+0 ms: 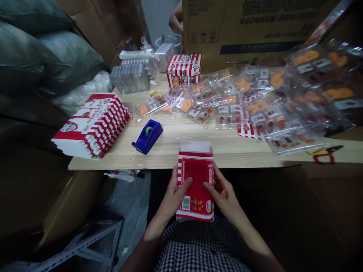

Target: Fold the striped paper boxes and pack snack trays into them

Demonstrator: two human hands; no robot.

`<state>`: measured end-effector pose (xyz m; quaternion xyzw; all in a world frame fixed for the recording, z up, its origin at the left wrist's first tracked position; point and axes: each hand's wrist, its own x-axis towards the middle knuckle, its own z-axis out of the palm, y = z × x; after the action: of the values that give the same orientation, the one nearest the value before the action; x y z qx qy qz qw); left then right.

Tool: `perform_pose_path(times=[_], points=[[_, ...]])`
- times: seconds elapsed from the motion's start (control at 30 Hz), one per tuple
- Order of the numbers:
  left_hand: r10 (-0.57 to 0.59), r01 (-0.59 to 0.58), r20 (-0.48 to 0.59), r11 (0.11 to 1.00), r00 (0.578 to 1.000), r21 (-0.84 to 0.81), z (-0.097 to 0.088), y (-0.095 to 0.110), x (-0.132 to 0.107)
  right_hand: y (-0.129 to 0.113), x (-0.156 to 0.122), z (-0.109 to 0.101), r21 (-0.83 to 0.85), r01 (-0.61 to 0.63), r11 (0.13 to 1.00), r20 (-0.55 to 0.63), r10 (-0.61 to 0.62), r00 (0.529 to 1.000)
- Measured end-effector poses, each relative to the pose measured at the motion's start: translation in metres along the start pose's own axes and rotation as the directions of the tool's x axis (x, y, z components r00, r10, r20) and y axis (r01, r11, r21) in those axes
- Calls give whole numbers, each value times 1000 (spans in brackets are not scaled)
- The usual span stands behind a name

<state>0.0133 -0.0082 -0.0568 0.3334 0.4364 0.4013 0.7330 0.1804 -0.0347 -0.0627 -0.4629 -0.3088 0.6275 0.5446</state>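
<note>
Between my two hands is a red and white printed carton (197, 181), upright in front of my lap at the table's front edge. A barcode and small food pictures show on its face, and a white flap sticks up at its far end. My left hand (176, 192) grips its left side, thumb on the front. On the opposite side my right hand (224, 190) holds it the same way. Fingers behind the carton are hidden. Ahead and to the left sits a blue tape dispenser (148, 136) with a green roll.
Flat red-and-white cartons (93, 124) are stacked at left. Behind stand clear plastic trays (130, 77) and a made-up striped box (184, 70). Clear packs of orange toy food (261, 109) cover the right side, near scissors (324, 155). Another person's hand (177, 20) shows beside a big cardboard box (255, 34).
</note>
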Motion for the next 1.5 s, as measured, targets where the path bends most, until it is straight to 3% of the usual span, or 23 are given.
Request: perform_pose_path(times=[0.27,0.43,0.63,0.83,0.97,1.07,1.2,1.33,1.5], points=[[27,-32,94,998,995,54,-21,6,9,0,-6,-11,127,-135,983,-44,141,989],[13,-16,33,996,999,83,-36,-6,21,20,0,-15,142,-171,975,-94,185,978],[-88,77,106,992,990,99,-39,-19,10,30,4,-18,89,-110,990,-256,129,958],[-108,100,102,992,989,82,-43,-17,-1,22,1,-20,39,-108,993,-204,114,972],[-102,71,178,983,979,172,-42,-10,-1,8,8,-23,4,17,1000,-196,-16,981],[-6,-38,203,976,979,213,-41,-1,6,-3,12,-21,-27,87,996,-188,-91,978],[196,-205,100,974,975,94,-42,15,23,-6,8,-19,-1,59,998,-35,-59,998],[238,-240,64,970,969,23,-44,20,30,-1,-2,-27,-63,38,997,60,-34,998],[305,-304,-28,951,952,54,-35,18,21,-11,-5,-27,-205,78,976,42,-71,997]])
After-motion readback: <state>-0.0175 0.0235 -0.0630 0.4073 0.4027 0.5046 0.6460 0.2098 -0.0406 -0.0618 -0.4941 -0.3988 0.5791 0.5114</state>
